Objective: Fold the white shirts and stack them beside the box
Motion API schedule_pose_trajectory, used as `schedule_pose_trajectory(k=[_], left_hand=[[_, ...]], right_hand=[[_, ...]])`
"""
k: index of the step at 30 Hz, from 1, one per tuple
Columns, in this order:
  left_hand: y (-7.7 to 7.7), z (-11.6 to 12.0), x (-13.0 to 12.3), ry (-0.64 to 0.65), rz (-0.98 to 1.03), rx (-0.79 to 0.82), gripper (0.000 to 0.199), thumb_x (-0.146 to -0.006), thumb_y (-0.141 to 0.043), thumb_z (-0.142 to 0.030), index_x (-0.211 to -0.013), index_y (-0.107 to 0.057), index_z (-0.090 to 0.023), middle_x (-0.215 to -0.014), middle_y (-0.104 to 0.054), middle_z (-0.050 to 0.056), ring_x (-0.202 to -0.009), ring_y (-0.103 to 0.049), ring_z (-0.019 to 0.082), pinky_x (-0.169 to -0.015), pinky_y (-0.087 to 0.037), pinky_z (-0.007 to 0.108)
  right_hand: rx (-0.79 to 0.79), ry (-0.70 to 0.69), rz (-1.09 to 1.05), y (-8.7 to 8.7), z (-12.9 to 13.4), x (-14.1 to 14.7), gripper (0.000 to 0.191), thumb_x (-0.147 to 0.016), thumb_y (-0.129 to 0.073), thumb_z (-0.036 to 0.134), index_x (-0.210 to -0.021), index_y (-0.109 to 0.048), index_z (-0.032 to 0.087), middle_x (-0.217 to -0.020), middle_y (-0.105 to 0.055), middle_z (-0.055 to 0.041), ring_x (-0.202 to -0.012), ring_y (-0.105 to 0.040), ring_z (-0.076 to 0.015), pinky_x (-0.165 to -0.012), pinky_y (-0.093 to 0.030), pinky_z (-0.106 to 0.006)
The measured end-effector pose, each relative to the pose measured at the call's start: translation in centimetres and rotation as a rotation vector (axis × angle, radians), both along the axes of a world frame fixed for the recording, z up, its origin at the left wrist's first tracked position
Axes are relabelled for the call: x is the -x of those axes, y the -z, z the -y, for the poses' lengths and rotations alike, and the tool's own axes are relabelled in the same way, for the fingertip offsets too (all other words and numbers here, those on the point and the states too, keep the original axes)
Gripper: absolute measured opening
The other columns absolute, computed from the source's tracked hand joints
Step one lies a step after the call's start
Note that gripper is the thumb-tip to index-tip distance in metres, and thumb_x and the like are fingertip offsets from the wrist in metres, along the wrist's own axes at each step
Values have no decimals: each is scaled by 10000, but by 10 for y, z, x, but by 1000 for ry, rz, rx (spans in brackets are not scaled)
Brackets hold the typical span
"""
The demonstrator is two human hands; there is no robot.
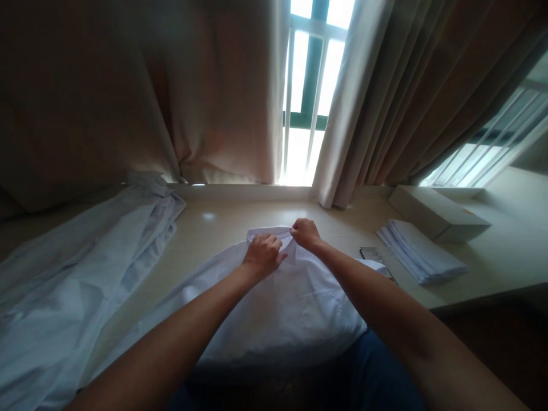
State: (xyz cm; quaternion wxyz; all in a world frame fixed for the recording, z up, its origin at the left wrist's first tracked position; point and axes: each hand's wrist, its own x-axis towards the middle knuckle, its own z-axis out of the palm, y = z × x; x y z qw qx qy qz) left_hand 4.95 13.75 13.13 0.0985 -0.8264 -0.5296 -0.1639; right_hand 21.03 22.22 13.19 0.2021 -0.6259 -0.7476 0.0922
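Observation:
A white shirt lies spread over the near edge of the pale table, its collar end pointing toward the window. My right hand pinches the right end of the collar between thumb and fingers. Just left of it, my left hand rests over the collar's left part, fingers curled down onto the cloth and thumb pointing right. What lies under those fingers is hidden.
More white garments lie heaped on the left. At the right are a folded white stack, a pale box and a dark-edged flat object partly behind my right forearm. Curtains hang along the table's back.

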Motion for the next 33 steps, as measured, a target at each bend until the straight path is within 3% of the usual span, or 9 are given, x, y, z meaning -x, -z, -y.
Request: schedule_pose_trajectory(k=[4, 12, 15, 17, 20, 23, 25, 28, 33], left_hand=[[18, 0, -21, -96, 103, 141, 283, -853, -510, -354, -924, -703, -160, -953, -667, 163, -1023, -557, 305, -882, -384, 424], [26, -10, -11, -172, 112, 191, 244, -802, -483, -182, -850, -722, -171, -846, -673, 156, -873, -623, 258, -832, -419, 381], [25, -10, -13, -160, 130, 169, 312, -803, -466, -158, -1021, -689, -178, -894, -678, 139, -908, -617, 253, -856, -411, 373], [23, -12, -12, -158, 204, 104, 388, -842, -427, -171, -1182, -613, -185, -1000, -674, 130, -995, -595, 249, -904, -396, 369], [21, -23, 2, -199, 382, -66, 411, -883, -387, -201, -1267, -534, -183, -1199, -619, 117, -1151, -520, 243, -997, -356, 366], [27, -43, 35, -370, 486, -107, 425, -863, -373, -151, -1262, -519, -164, -1269, -583, 118, -1196, -495, 243, -1030, -341, 369], [37, -57, 61, -503, 511, 19, 468, -825, -394, -114, -1279, -502, -142, -1287, -574, 135, -1204, -502, 243, -1016, -359, 356], [59, -72, 90, -566, 500, 268, 490, -758, -482, -120, -1243, -545, -134, -1225, -624, 141, -1120, -581, 228, -917, -431, 295], [91, -62, 97, -539, 488, 435, 317, -770, -557, -344, -1026, -681, -204, -1046, -715, 89, -963, -655, 212, -779, -468, 246]], right_hand=[[-24, -8, 30, -17, 3, 0, 220, -786, -541, 249, -857, -743, 199, -906, -724, -97, -869, -644, -196, -769, -431, -258], [4, 57, -30, -32, 0, -6, 165, -743, -611, 270, -801, -737, 182, -877, -723, -113, -858, -654, -223, -721, -459, -269], [0, 62, -100, -30, -8, -3, 162, -753, -617, 283, -799, -729, 176, -836, -724, -90, -802, -667, -196, -685, -465, -244], [1, 59, -150, -27, -16, -5, 219, -813, -570, 299, -909, -721, 172, -826, -724, -60, -730, -673, -150, -665, -468, -216], [1, 75, -197, -16, -25, -16, 304, -889, -476, 283, -1096, -664, 164, -884, -724, -44, -696, -673, -104, -675, -472, -193], [21, 91, -182, 4, -27, -33, 274, -860, -506, 217, -1074, -669, 161, -933, -722, -49, -801, -674, -117, -719, -467, -194], [52, 88, -149, 21, -27, -42, 251, -833, -539, 191, -1037, -682, 166, -939, -721, -48, -849, -666, -132, -741, -462, -203], [94, 65, -86, 46, -26, -46, 271, -816, -590, 218, -1072, -671, 179, -998, -707, -53, -904, -646, -155, -798, -450, -232], [85, 49, 6, 74, -2, -43, 303, -857, -585, 287, -1139, -627, 186, -1120, -631, -110, -1063, -558, -207, -912, -388, -297]])
